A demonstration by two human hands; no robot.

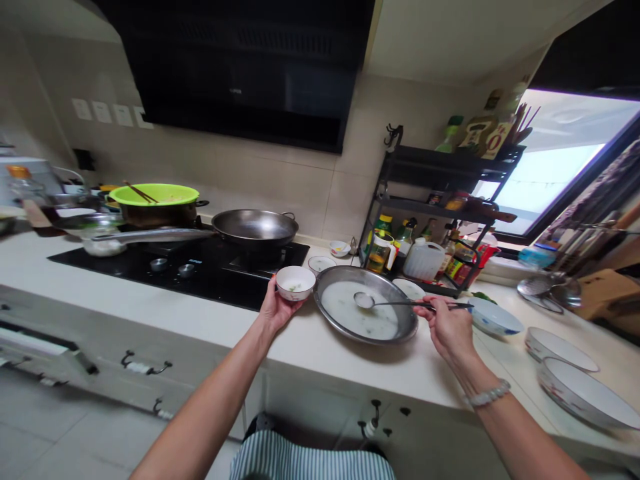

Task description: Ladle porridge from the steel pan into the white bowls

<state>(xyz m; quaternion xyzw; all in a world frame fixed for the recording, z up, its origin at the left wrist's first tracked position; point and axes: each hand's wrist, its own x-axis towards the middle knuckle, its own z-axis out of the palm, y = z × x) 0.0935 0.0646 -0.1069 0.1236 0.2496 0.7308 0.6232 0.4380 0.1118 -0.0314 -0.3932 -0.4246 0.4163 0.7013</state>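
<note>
My left hand [277, 308] is closed around a small white bowl [296, 291], held tilted at the left rim of a wide metal basin [327, 323]. Bits of green and some whitish contents show inside the bowl. White, soupy liquid [360, 320] with small dark specks fills much of the basin. My right hand [447, 328] grips the dark handle of a ladle [365, 301]. The ladle's round head is over the liquid and looks filled with white; whether it touches the surface I cannot tell.
Left of the basin is a black cooktop [210, 277] with a wok [255, 228] and a lime-green basin [155, 194] on a pot. A black rack [445, 212] with bottles stands behind. Several white bowls [585, 393] sit at the right. The counter's front edge [320, 367] is close.
</note>
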